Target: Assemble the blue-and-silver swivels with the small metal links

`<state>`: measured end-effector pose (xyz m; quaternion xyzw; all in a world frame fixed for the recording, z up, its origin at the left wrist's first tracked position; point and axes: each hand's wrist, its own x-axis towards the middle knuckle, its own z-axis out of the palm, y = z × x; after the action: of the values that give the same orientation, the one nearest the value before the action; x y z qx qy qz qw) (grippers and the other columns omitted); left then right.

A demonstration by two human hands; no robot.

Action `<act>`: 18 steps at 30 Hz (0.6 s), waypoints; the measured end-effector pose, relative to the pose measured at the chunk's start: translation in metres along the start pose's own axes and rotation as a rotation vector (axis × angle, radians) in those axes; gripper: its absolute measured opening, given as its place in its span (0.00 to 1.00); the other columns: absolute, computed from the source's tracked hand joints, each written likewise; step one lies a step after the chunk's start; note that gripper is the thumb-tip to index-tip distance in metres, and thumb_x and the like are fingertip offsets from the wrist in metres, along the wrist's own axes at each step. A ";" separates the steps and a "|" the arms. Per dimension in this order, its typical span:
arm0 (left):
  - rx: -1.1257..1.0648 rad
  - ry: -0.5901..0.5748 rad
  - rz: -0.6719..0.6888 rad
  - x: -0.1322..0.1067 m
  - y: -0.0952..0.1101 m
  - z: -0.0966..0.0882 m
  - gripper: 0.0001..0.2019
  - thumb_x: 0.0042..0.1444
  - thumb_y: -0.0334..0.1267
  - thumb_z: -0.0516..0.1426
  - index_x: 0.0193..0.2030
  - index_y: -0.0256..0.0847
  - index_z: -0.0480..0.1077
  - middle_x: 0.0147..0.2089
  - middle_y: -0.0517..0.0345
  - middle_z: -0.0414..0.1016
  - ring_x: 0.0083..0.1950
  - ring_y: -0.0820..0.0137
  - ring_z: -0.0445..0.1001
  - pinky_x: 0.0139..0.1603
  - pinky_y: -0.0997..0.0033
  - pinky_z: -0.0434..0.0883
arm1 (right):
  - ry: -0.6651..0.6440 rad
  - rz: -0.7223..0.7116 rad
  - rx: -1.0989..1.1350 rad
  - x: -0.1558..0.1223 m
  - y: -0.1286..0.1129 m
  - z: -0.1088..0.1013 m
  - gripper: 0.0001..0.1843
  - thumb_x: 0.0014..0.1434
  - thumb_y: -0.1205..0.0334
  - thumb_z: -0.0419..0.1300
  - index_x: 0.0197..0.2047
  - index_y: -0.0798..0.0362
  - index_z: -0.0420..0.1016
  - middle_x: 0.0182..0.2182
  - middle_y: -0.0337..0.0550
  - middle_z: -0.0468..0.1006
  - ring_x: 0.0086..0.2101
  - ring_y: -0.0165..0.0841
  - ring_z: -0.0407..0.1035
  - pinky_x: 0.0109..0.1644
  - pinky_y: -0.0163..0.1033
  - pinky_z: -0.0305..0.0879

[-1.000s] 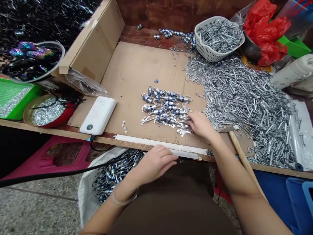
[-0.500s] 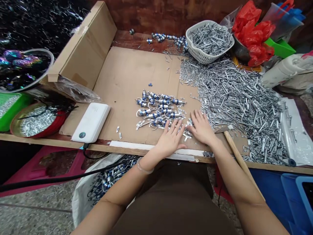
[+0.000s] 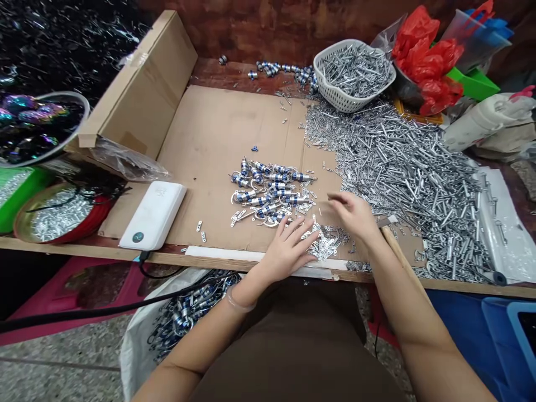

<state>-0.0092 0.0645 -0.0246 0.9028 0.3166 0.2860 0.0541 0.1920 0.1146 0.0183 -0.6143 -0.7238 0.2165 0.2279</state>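
Observation:
My left hand (image 3: 290,247) lies palm down with fingers spread, at the near edge of a cluster of blue-and-silver metal cylinders with hooks (image 3: 268,192). Beside its thumb is a heap of small flat metal links with holes (image 3: 327,244). To the right, my right hand (image 3: 355,216) is lifted slightly above the cardboard, turned on its side. Its fingers are loosely bent, the thumb a little apart from them, and I see nothing held. Just beyond that hand spreads a large pile of silver pins and links (image 3: 402,162).
A hammer-like tool with a wooden handle (image 3: 400,254) lies by my right forearm. A white basket of pins (image 3: 320,72) stands at the back. Left are a white power bank (image 3: 154,215), a cardboard box (image 3: 142,84) and a red bowl (image 3: 100,206). Below hangs a white sack (image 3: 134,346).
My right hand has gone from lying flat to raised and turned sideways, fingers bent. More small links now lie heaped between the hands. My left hand stays spread, shifted slightly down.

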 end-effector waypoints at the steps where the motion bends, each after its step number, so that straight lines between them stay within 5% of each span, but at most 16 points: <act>1: -0.031 0.091 -0.015 -0.001 0.000 -0.002 0.18 0.57 0.41 0.54 0.53 0.38 0.63 0.54 0.46 0.68 0.57 0.59 0.63 0.59 0.48 0.57 | 0.024 0.000 -0.018 0.016 -0.002 0.005 0.15 0.60 0.60 0.48 0.46 0.52 0.71 0.42 0.44 0.75 0.43 0.34 0.68 0.47 0.41 0.64; 5: -0.116 0.343 -0.110 -0.004 0.000 -0.008 0.12 0.55 0.29 0.55 0.46 0.43 0.68 0.42 0.54 0.75 0.44 0.68 0.70 0.52 0.58 0.67 | 0.019 -0.061 -0.093 0.069 -0.013 0.029 0.15 0.57 0.65 0.52 0.47 0.55 0.69 0.46 0.49 0.71 0.48 0.40 0.61 0.52 0.45 0.56; 8: -0.150 0.414 -0.174 -0.005 -0.001 -0.009 0.12 0.53 0.27 0.56 0.44 0.43 0.70 0.39 0.55 0.75 0.42 0.68 0.70 0.47 0.62 0.70 | -0.039 -0.089 -0.130 0.073 -0.023 0.038 0.12 0.55 0.65 0.55 0.42 0.55 0.72 0.41 0.50 0.72 0.45 0.42 0.62 0.51 0.47 0.55; 13: -0.216 0.348 -0.316 -0.010 0.006 -0.007 0.13 0.55 0.31 0.55 0.48 0.40 0.69 0.37 0.54 0.77 0.40 0.68 0.71 0.43 0.65 0.71 | -0.057 -0.016 -0.022 0.004 -0.037 0.024 0.11 0.55 0.59 0.56 0.40 0.51 0.73 0.33 0.42 0.73 0.35 0.34 0.66 0.39 0.39 0.61; 18: -0.537 0.230 -0.455 -0.019 0.037 -0.005 0.20 0.59 0.40 0.52 0.58 0.40 0.61 0.46 0.48 0.74 0.47 0.66 0.71 0.47 0.65 0.70 | 0.191 0.021 0.131 -0.087 -0.054 0.030 0.13 0.56 0.61 0.55 0.45 0.51 0.71 0.35 0.43 0.73 0.36 0.33 0.67 0.40 0.39 0.65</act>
<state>-0.0040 0.0235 -0.0198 0.7250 0.4267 0.4391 0.3154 0.1438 0.0199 0.0202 -0.6233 -0.6767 0.2062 0.3331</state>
